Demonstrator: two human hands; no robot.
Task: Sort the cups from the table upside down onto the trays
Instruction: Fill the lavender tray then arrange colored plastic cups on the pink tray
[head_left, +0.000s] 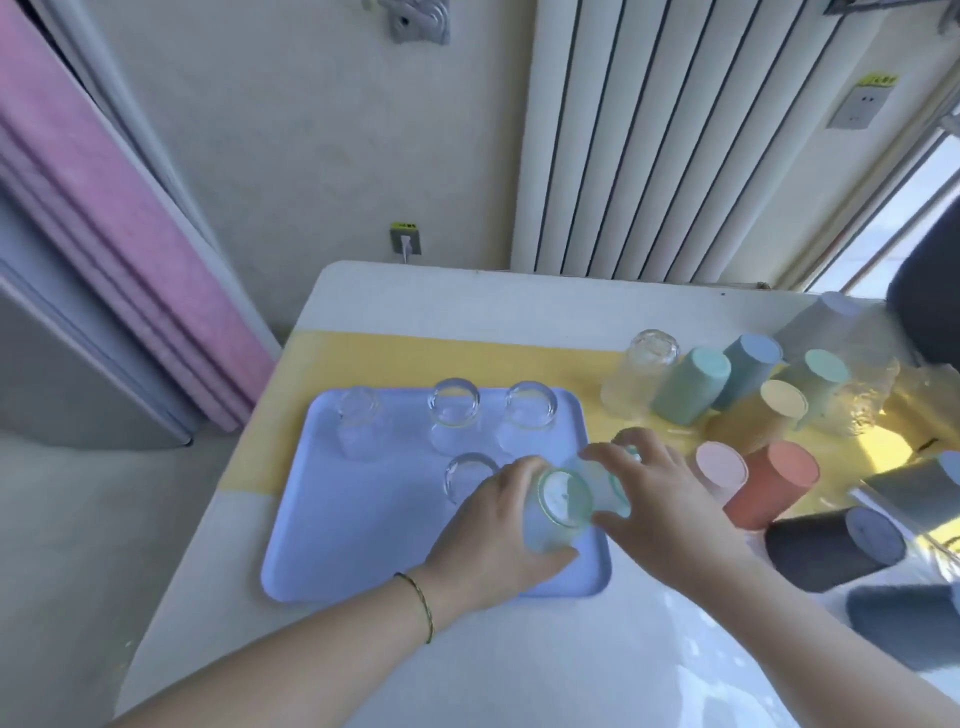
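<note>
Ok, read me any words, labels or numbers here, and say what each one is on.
Yellow sticker above the right wall socket: dark marks, too blurred to read.
Second yellow sticker above the lower wall socket: too small to read.
Cups and blue tray: no print visible.

Left forearm bare, enters from lower left, reaches up and right. Thin bracelet (418, 605) on left wrist. Left hand (498, 530) side-on, fingers (511, 475) and thumb curled round glass cup (558, 514). Right forearm bare, enters from lower right, angles up and left. Right hand (662, 501) palm down, fingers (605, 453) spread and bent over second glass (608, 486); grip there unclear. Hands just beside each other.
</note>
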